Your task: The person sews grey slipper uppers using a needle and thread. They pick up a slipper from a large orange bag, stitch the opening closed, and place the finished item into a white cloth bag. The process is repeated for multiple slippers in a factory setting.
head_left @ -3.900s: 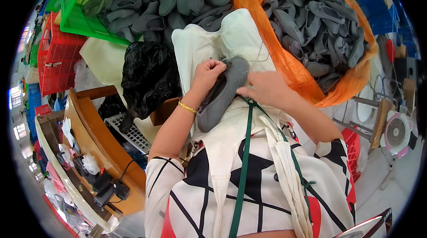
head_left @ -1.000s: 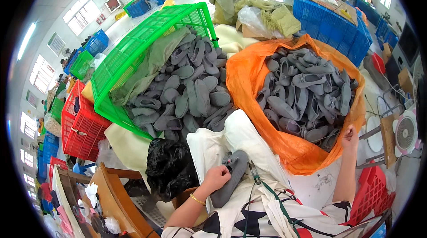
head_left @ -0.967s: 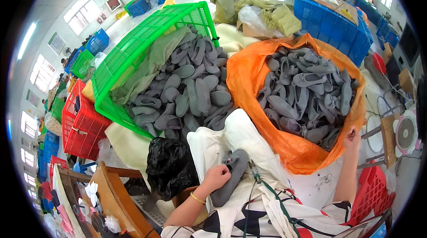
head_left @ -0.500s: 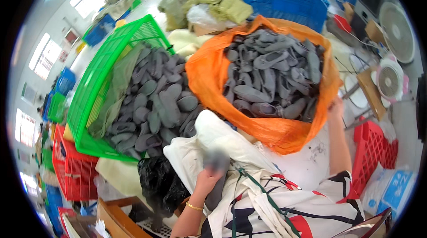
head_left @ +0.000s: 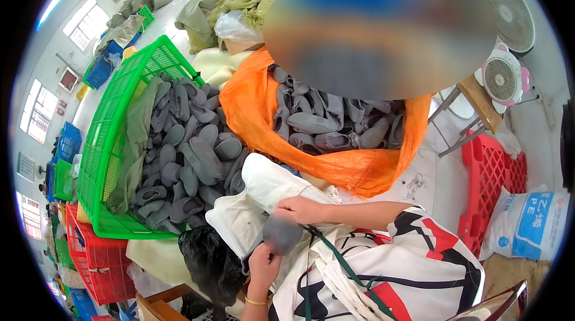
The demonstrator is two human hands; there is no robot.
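L hand (head_left: 263, 261): grip clamped on grey insole (head_left: 281, 234), from below.
R hand (head_left: 299, 209): fingers pinched on insole's top edge.
Under: cream cloth (head_left: 251, 213) on lap.
Nearby: green basket (head_left: 108, 141), orange bag (head_left: 251, 111), both w/ grey insoles.

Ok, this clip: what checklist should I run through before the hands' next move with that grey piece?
1. Grey shoe piece held: ok, left hand under it, right hand at its top.
2. Piece sharp enough to inspect: not ok, blurred.
3. Cream cloth beneath the work: ok.
4. Green crate holds grey pieces: ok.
5. Orange bag open: ok.
6. Green strap off the piece: cannot tell.
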